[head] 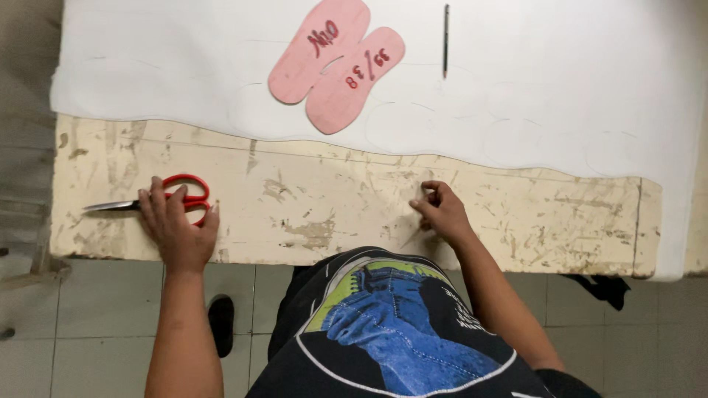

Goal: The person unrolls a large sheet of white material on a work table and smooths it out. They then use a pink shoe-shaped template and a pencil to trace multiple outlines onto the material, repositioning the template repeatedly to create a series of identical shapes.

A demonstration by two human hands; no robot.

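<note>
The person is standing at a worn, cream-painted surface (332,199), looking down over a black shirt with a blue and green print. The left hand (177,225) is lying flat over the red handles of the scissors (158,200), fingers spread and resting on them rather than threaded through the loops, so that grip is loose and not clenched. The scissors are lying near the left end of the surface, close to the near edge, with the steel blades pointing left toward the edge. The right hand (440,210) is resting near the middle of the surface, fingers curled in with the tips pinching together; I cannot tell whether anything is sitting between them. Farther back a white sheet (560,81) is covering the surface, faint traced outlines showing on it. Two pink sole templates (335,63) are lying on it, overlapping, and a thin dark pen (445,40) is lying just to their right.
</note>
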